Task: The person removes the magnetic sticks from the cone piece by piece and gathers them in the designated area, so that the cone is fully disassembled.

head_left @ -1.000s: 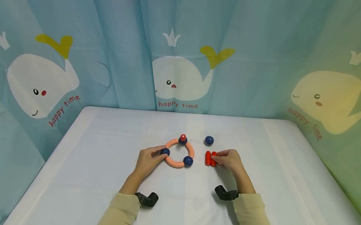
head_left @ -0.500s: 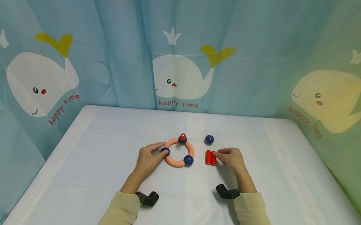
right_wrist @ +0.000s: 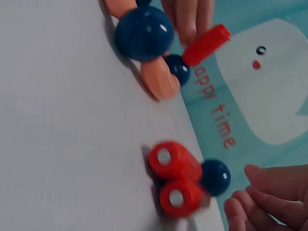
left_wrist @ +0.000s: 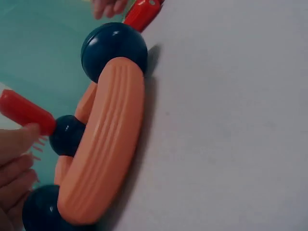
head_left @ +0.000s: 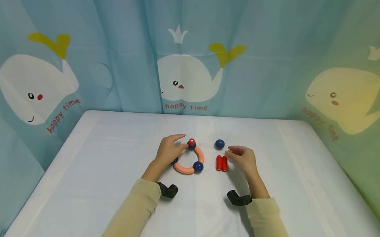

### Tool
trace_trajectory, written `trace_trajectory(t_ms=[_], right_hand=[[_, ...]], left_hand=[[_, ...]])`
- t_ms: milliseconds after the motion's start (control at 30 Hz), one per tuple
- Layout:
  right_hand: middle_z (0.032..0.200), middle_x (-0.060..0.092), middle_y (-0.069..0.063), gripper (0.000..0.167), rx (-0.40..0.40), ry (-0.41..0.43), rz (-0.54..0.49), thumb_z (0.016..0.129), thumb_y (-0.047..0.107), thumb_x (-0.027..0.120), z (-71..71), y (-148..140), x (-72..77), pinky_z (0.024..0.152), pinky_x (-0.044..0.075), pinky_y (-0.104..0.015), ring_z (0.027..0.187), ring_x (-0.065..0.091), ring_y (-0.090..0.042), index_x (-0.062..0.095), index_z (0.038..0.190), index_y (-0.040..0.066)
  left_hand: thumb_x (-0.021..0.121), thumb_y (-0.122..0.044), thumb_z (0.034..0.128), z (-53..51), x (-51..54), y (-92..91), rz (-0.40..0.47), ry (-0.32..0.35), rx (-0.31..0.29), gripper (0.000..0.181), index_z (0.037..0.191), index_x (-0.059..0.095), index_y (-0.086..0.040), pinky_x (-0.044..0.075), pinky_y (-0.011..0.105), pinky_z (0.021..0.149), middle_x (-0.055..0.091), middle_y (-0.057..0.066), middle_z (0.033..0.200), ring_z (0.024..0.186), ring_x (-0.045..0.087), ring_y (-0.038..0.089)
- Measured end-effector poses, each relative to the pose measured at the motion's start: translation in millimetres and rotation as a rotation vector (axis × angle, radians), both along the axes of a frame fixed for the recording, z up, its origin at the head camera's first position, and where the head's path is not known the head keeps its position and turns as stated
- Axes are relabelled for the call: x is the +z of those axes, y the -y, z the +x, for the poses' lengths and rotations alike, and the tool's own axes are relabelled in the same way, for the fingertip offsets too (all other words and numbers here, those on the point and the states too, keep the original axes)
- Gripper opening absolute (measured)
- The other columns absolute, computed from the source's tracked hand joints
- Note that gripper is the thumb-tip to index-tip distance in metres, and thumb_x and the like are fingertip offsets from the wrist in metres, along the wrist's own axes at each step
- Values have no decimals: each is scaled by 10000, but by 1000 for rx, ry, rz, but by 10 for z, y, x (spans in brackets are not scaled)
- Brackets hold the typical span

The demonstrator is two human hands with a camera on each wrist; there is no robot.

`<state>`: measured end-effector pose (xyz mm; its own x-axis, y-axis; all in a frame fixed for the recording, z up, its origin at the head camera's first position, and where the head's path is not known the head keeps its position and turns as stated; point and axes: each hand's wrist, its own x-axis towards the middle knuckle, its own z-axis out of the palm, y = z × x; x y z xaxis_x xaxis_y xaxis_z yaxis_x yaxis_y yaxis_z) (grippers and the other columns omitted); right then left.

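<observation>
Curved orange pieces (head_left: 183, 169) and blue balls (head_left: 198, 166) form a ring lying on the table in the head view. From the far ball of the ring a red rod (head_left: 192, 141) stands up. Beside that rod is my left hand (head_left: 168, 151), thumb and fingers apart; whether a fingertip touches the rod I cannot tell. The hand covers the ring's left part. Two more red rods (head_left: 219, 163) lie side by side to the right, with a loose blue ball (head_left: 219, 144) behind them. My right hand (head_left: 244, 159) hovers by these, holding nothing, its thumb parted from the fingers.
All pieces rest on a white table (head_left: 106, 156). Behind and at the sides hangs a blue curtain (head_left: 131, 54) with printed whales. A black wrist camera (head_left: 168, 190) sits on the left wrist, another black wrist camera (head_left: 238, 198) on the right.
My left hand has left the ring's left ball and moved forward and right toward the standing red rod. My right hand has let go of the right-hand red rod and drawn slightly back from it.
</observation>
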<state>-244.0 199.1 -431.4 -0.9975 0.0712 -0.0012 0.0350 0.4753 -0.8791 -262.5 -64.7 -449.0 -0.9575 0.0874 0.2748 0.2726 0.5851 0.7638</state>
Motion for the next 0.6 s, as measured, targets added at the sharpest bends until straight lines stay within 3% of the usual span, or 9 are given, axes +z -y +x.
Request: trace_trajectory(t_ms=[133, 267, 433, 600], right_hand=[[937, 661, -168, 306, 9, -23, -42, 815, 81, 688, -25, 167, 7, 677, 477, -161, 805, 608, -158, 636, 1070, -82], [957, 661, -149, 298, 22, -12, -38, 814, 83, 694, -56, 373, 22, 741, 500, -225, 859, 616, -208, 643, 1072, -57], [947, 665, -154, 303, 72, -66, -33, 801, 67, 706, -119, 602, 32, 808, 497, -355, 880, 629, -258, 646, 1069, -61], [958, 654, -211, 296, 148, -161, -86, 768, -18, 711, -192, 792, -9, 788, 504, -351, 877, 631, -289, 644, 1049, -84]], left_hand=[[734, -213, 794, -144, 37, -84, -126, 61, -116, 441, 1199, 622, -79, 446, 339, 884, 619, 68, 1158, 1053, 568, 211], [749, -186, 779, -211, 7, -111, -159, 72, -202, 444, 1186, 626, -58, 472, 294, 808, 644, 67, 1099, 944, 596, 163], [752, -160, 773, -240, -23, -104, -141, 51, -216, 404, 1149, 649, -54, 461, 286, 844, 660, 62, 1063, 979, 599, 168], [751, -163, 772, -265, -57, -95, -119, 28, -220, 367, 1113, 670, -53, 465, 290, 839, 668, 57, 1040, 965, 607, 167]])
